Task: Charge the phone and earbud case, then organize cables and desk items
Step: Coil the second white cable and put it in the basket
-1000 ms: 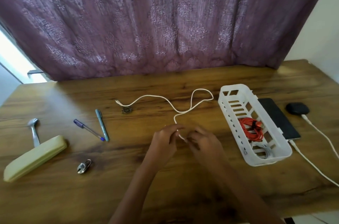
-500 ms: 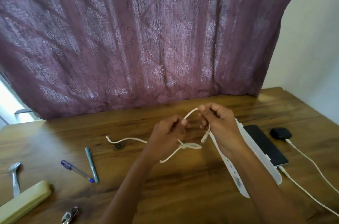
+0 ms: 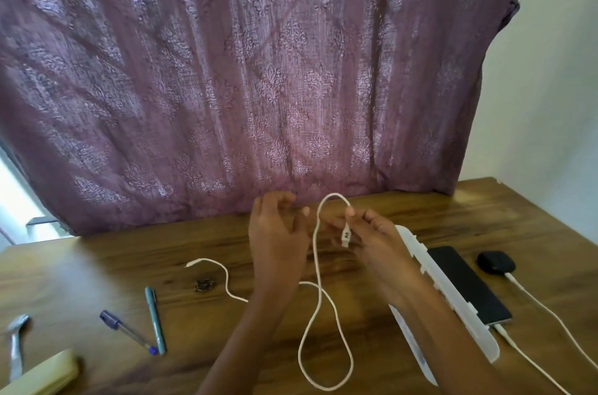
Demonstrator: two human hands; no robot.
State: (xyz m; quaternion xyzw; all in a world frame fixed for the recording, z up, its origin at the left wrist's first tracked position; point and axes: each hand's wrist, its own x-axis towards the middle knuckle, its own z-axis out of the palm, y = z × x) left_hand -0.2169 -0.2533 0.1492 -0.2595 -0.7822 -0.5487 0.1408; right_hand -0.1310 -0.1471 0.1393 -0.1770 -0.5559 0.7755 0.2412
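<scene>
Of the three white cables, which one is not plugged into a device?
The looped cable pinched by the right hand; both its ends are free. The others enter the phone and earbud case.

Daylight is pouring in at the far left, where the window gap (image 3: 14,197) is blowing out to plain white. It is glowing through the curtain (image 3: 259,71) in pale patches. The table (image 3: 97,281) is taking a soft sheen on its left side. The left hand (image 3: 276,242) is smearing at the fingertips; the cable (image 3: 318,262) is showing sharper. The spoon (image 3: 16,339) is going soft in the corner, and the wall (image 3: 550,71) edge is leaning from lens distortion.
</scene>
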